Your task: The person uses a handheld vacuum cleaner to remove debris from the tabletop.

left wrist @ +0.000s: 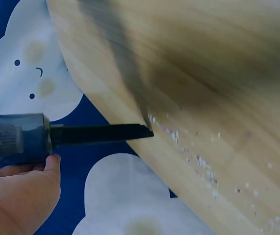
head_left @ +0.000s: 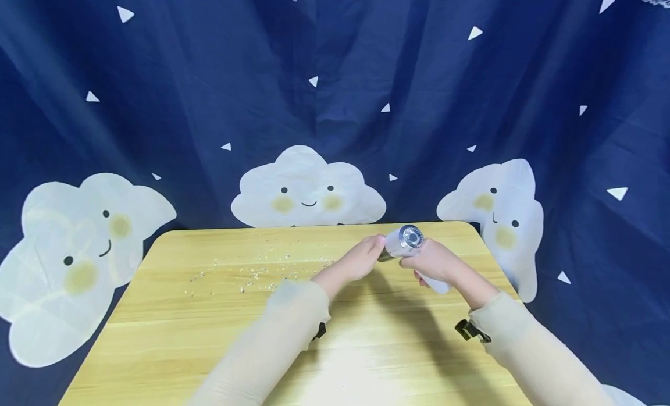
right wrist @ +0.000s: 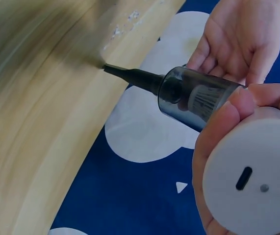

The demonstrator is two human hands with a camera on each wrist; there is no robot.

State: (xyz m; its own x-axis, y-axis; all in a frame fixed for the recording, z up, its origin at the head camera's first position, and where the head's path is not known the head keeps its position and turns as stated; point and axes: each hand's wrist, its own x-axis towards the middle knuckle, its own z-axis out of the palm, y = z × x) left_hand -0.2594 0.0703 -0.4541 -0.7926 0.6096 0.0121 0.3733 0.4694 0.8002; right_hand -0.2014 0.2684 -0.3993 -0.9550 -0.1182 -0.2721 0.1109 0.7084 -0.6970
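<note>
Gripping, with the curled fingers of the right hand (head_left: 437, 262), the white handle (head_left: 438, 287) of a white, cylindrical handheld vacuum (head_left: 396, 243) with a round, silver, finned end; touching its smoky, see-through plastic cup (left wrist: 19, 139) with the left hand (head_left: 363, 259), impossible to tell whether with fingers curled round it or merely laid against it; held over a pale wood-grain table (head_left: 209, 336), right of the middle and close to the far edge; pointing a slim, black nozzle (left wrist: 100, 134) down at the tabletop, with its tip near a trail of tiny white and purplish specks (left wrist: 206, 169), impossible to tell touching from hovering; strewn, left of the vacuum, with more such specks across the far part of the table; dressed in cream sleeves (head_left: 277, 324) with black fittings (head_left: 473, 331) near the cuffs; backed by a dark blue fabric curtain (head_left: 262, 103) printed with smiling white clouds (head_left: 309, 185) and small white triangles (head_left: 474, 33).
</note>
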